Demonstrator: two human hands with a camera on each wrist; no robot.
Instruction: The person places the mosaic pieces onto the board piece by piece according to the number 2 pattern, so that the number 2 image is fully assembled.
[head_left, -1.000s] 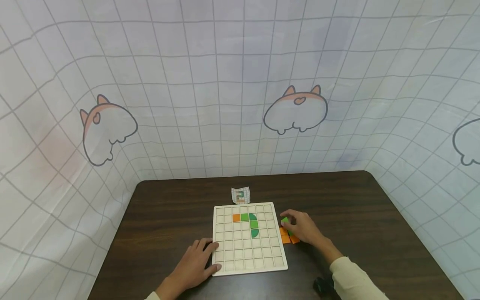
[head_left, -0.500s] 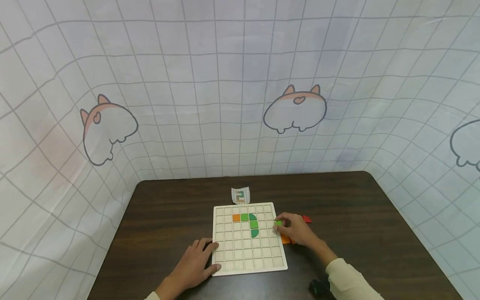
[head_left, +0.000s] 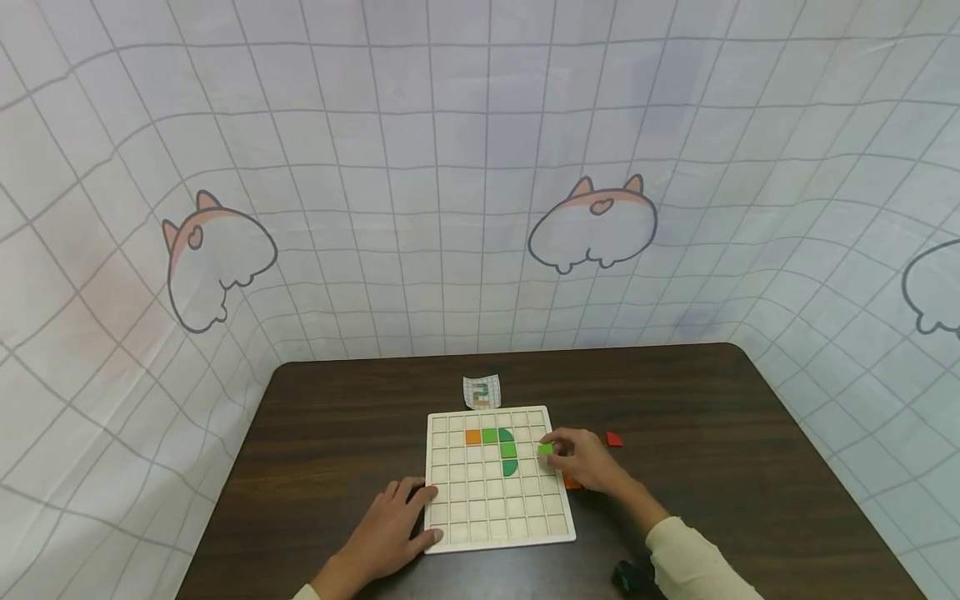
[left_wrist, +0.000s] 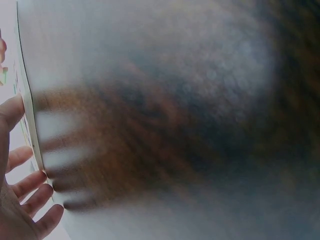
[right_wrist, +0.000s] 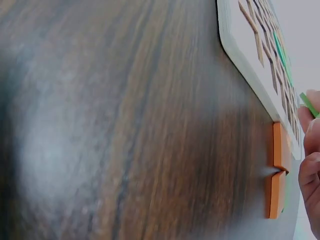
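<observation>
A pale square grid board point(head_left: 487, 509) lies on the dark table. Set in its upper cells are an orange square tile point(head_left: 472, 437), two green square tiles point(head_left: 490, 436) and two dark green rounded tiles point(head_left: 510, 467). My left hand point(head_left: 386, 529) rests at the board's left edge, thumb on the rim and fingers spread. Over the board's right side, my right hand point(head_left: 588, 462) pinches a light green square tile point(head_left: 545, 449) between thumb and fingertips. In the right wrist view that tile point(right_wrist: 309, 105) shows edge-on, above the board point(right_wrist: 250, 75).
Orange tiles point(right_wrist: 280, 147) lie beside the board's right edge, partly hidden by my right hand in the head view. A red tile point(head_left: 614, 439) lies farther right. Behind the board is a small printed pattern card point(head_left: 481, 392). A black object point(head_left: 632, 577) sits by the right sleeve.
My right hand has carried the light green tile leftward, from the loose tiles to over the board's right side. The red tile has come into view. My left hand has stayed put.
</observation>
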